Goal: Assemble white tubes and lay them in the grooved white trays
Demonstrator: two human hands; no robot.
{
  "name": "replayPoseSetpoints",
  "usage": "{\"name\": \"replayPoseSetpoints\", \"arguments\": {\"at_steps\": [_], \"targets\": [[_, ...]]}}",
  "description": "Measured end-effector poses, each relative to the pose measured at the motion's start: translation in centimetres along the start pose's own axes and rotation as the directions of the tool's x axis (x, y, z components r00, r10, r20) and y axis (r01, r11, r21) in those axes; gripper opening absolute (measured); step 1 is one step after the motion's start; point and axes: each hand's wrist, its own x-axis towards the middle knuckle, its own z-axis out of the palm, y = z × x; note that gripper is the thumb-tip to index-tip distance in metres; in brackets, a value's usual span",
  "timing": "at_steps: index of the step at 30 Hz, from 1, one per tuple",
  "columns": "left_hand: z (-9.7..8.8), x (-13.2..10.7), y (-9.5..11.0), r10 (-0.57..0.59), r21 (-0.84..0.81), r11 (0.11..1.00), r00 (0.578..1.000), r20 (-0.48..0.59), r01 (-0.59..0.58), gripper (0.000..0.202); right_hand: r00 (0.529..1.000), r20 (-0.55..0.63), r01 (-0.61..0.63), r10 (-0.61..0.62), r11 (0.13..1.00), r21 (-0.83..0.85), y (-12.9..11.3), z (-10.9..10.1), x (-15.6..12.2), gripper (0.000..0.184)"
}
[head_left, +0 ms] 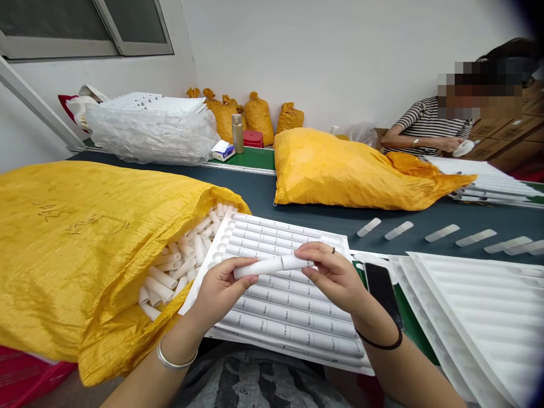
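My left hand (227, 283) is closed around a plain white plastic tube (261, 268). In my right hand (331, 272), thumb and fingers pinch a shorter white tube piece (294, 262) with small dark print near its end. The two pieces meet end to end in line; whether one sits inside the other I cannot tell. Below both hands lies a white tray (335, 241), its grooves filled with rows of printed white tubes (272, 310). To the left, loose white tubes (164, 277) spill at the mouth of a big yellow woven sack (85, 243).
A dark conveyor belt (318, 221) crosses beyond the tray, carrying several translucent tubes (399, 230). Another yellow sack (340, 170) lies on it. At right are a phone (382, 292) and stacked white trays (488, 306). A person in a striped top (419, 122) sits across the belt.
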Motion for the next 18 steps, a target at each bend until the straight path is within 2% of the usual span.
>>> {"name": "replayPoseSetpoints", "arguments": {"at_steps": [2, 4, 5, 9, 11, 15, 18], "targets": [[-0.5, 0.0, 0.5, 0.077, 0.226, 0.968, 0.985, 0.156, -0.111, 0.034, 0.997, 0.061, 0.049, -0.043, 0.995, -0.092, -0.1, 0.0, 0.1, 0.031], [-0.6, 0.0, 0.8, 0.149, 0.334, 0.912, 0.951, 0.273, -0.238, 0.038, 0.988, 0.139, 0.084, -0.065, 0.987, -0.135, 0.0, 0.2, 0.2, 0.029], [-0.5, 0.0, 1.0, 0.188, 0.354, 0.890, 0.939, 0.289, -0.288, 0.038, 0.985, 0.160, 0.088, -0.065, 0.986, -0.143, 0.0, 0.3, 0.3, 0.028], [0.1, 0.1, 1.4, 0.346, 0.412, 0.815, 0.913, 0.217, -0.407, 0.038, 0.991, 0.108, 0.098, -0.079, 0.979, -0.178, 0.2, 0.9, 0.6, 0.026], [0.3, 0.2, 1.6, 0.373, 0.420, 0.803, 0.907, 0.197, -0.422, 0.038, 0.991, 0.078, 0.126, -0.113, 0.974, -0.190, 0.1, 1.0, 0.6, 0.026], [0.9, -0.3, 1.5, 0.349, 0.389, 0.827, 0.913, 0.211, -0.406, 0.038, 0.983, 0.090, 0.172, -0.157, 0.966, -0.191, -0.3, 1.6, -0.3, 0.028], [1.6, -0.9, 0.8, 0.268, 0.380, 0.850, 0.921, 0.283, -0.365, 0.043, 0.975, 0.199, 0.155, -0.102, 0.950, -0.272, 0.6, 2.6, -1.1, 0.028]]}}
